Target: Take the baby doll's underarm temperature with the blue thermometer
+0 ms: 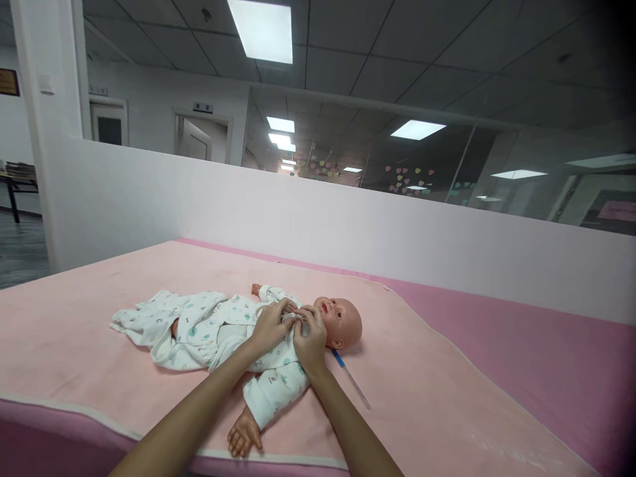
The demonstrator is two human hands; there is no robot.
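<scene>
Doll (346,324) is lying on its back across the middle of the frame, its head pointing right, and it is wearing a white suit (203,324) with a green pattern. The suit's legs are spreading loosely toward the left. Just under the doll's chin, both hands are meeting at the suit's collar. The left hand (271,326) is reaching in from the lower left, its thumb and bent fingers pinching the cloth. The right hand (311,339) is reaching in from the lower right and is pinching the same cloth just beside it, the fingertips of the two hands almost touching; the hands are partly hiding what exactly they are gripping. One doll arm is stretching toward the bottom of the frame, its bare palm resting near the front edge of the peach mat (427,404); the other is lying on the far side of the body. A thin stick (354,381) with a blue end is lying on the mat, just below the head and slanting to the lower right. Pink padding (527,351) is showing at the right. Behind the mat a low white wall (298,215) is running across the frame, and above it lights (261,32) are glowing in the ceiling (342,40)
</scene>
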